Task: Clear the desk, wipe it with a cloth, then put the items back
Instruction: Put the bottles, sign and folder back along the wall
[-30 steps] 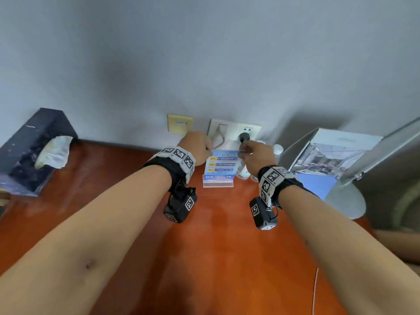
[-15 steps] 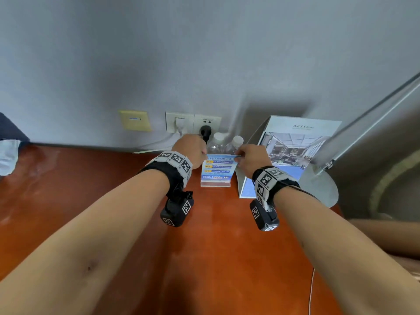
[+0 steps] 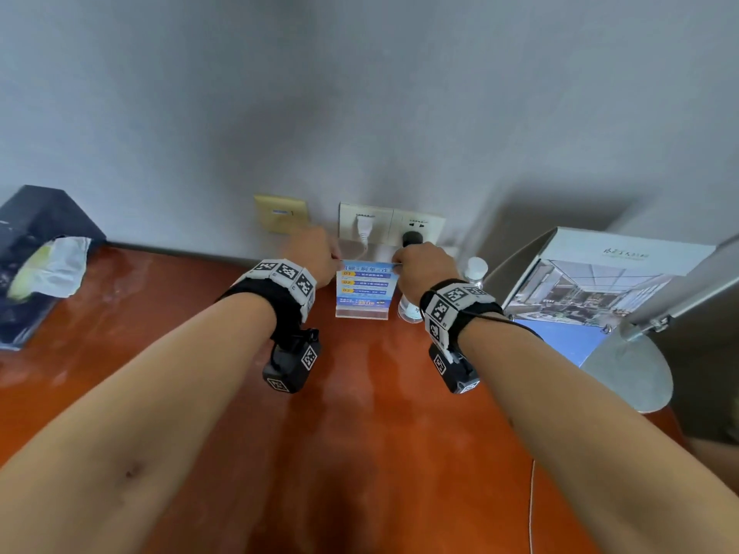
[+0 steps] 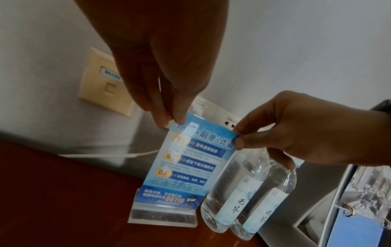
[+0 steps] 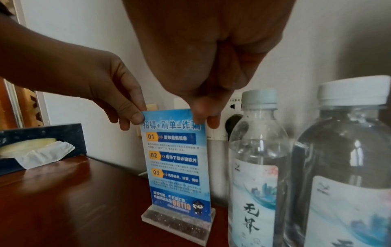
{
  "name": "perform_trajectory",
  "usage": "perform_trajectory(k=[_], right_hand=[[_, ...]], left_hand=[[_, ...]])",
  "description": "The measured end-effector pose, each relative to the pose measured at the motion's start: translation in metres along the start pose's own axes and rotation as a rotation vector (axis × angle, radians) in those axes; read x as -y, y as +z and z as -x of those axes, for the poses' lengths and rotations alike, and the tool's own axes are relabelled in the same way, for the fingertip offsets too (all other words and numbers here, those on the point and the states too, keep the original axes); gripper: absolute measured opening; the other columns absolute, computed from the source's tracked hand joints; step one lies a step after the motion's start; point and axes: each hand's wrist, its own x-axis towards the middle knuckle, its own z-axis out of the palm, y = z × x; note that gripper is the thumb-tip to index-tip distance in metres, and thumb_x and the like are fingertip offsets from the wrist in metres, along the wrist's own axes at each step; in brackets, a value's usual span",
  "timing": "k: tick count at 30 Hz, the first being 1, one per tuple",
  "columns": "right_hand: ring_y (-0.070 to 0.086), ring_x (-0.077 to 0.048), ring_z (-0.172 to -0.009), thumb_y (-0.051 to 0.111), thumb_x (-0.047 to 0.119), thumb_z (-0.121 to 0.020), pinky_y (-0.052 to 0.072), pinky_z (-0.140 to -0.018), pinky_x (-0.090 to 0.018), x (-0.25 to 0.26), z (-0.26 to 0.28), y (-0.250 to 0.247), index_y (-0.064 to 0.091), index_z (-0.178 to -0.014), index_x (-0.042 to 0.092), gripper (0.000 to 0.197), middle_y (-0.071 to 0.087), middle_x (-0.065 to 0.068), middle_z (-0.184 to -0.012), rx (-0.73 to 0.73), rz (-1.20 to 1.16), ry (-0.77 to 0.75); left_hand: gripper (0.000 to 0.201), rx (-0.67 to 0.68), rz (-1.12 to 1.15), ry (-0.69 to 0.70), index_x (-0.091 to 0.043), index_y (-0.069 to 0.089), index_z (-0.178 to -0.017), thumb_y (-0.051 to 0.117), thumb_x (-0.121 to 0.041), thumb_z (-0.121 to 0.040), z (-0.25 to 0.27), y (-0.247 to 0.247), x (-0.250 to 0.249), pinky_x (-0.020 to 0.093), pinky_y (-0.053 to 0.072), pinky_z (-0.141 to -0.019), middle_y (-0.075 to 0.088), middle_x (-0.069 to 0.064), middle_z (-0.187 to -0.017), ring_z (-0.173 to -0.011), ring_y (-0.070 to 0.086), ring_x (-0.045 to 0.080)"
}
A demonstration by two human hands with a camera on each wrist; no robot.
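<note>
A blue acrylic sign stand (image 3: 366,289) (image 4: 186,165) (image 5: 176,167) stands upright at the back of the red-brown desk (image 3: 352,433), close to the wall. My left hand (image 3: 316,255) (image 4: 169,115) pinches its top left corner. My right hand (image 3: 420,265) (image 5: 203,118) pinches its top right corner. Its clear base (image 5: 177,222) rests on the desk. Two clear water bottles (image 4: 230,188) (image 5: 256,167) stand just right of the sign, touching each other.
A dark tissue box (image 3: 36,253) with a tissue sticking out sits at the far left. A ring-bound photo display (image 3: 592,289) and a lamp base (image 3: 632,369) stand at the right. Wall sockets (image 3: 392,227) with plugs are behind the sign. A white cable (image 3: 531,509) runs near the front.
The head view has swung back left, so the tissue box shows again. Both hands still pinch the sign's top corners near the wall.
</note>
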Motion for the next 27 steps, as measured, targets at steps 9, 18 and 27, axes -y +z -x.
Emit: perform_trajectory(k=[9,18,27], right_hand=[[0.062,-0.029,-0.091,0.049,0.009,-0.093,0.044,-0.070,-0.032,-0.013,-0.020,0.007,0.067,-0.106,0.012,0.022,0.065,-0.009,-0.098,0.038,0.007,0.084],[0.061,-0.031,-0.089,0.052,0.007,-0.091,0.050,-0.076,-0.036,-0.006,-0.019,0.007,0.061,-0.106,0.007,0.018,0.063,-0.013,-0.099,0.016,-0.004,0.137],[0.058,-0.028,-0.106,0.054,0.003,-0.085,0.044,-0.076,-0.032,0.009,-0.001,-0.007,0.050,-0.130,0.017,0.047,0.057,-0.004,-0.124,-0.056,-0.054,0.074]], left_hand=[[0.017,0.017,0.168,0.002,-0.003,0.072,-0.100,0.061,-0.011,-0.090,-0.023,0.018,-0.003,0.036,0.054,-0.081,0.073,0.014,-0.090,-0.088,0.068,0.026],[0.012,0.035,0.255,-0.036,-0.004,0.073,-0.093,0.067,-0.012,-0.087,-0.029,0.024,0.003,0.030,0.056,-0.074,0.074,0.013,-0.083,-0.075,0.072,0.021],[0.027,0.022,0.298,-0.057,-0.007,0.064,-0.105,0.072,-0.013,-0.080,-0.014,0.012,0.011,0.042,0.056,-0.081,0.069,0.014,-0.099,-0.089,0.067,0.030]])
